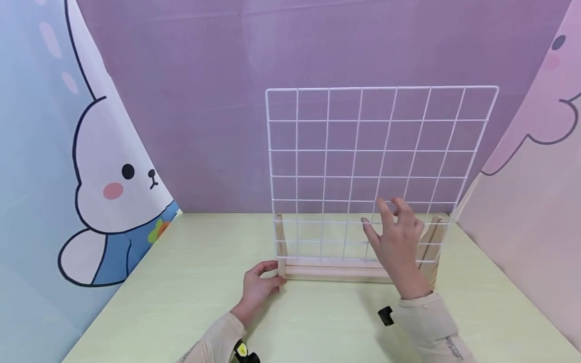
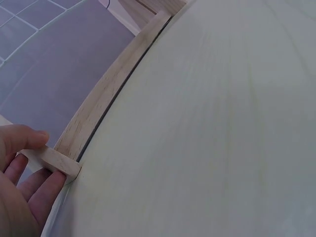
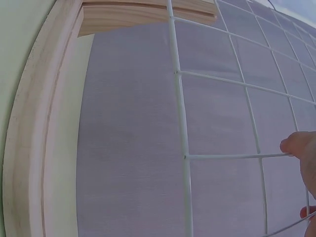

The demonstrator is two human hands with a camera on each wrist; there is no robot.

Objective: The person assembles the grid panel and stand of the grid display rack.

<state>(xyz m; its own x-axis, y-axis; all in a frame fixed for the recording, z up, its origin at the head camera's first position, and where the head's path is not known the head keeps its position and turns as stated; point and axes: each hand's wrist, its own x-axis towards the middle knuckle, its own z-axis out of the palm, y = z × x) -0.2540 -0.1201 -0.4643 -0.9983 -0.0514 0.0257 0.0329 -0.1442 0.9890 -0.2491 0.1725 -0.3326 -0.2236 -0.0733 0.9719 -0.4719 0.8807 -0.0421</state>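
A white wire grid panel [image 1: 297, 176] stands nearly upright over a pale wooden stand [image 1: 336, 275], which has a base bar and a post at each end. My left hand [image 1: 258, 288] grips the stand's left end low down, its thumb and fingers on either side of the wood [image 2: 61, 162]. My right hand [image 1: 399, 247] is at the lower right part of the panel with bent fingers at the wires. In the right wrist view its thumb [image 3: 291, 144] lies against a wire. The panel's bottom wire [image 3: 180, 108] runs apart from the base bar [image 3: 29, 148].
A grooved right post [image 1: 431, 244] rises behind my right forearm. The pale tabletop [image 1: 204, 252] meets a purple backdrop [image 1: 195, 101] at the back. Cartoon-printed panels stand at the left [image 1: 109, 252] and right [image 1: 522, 212].
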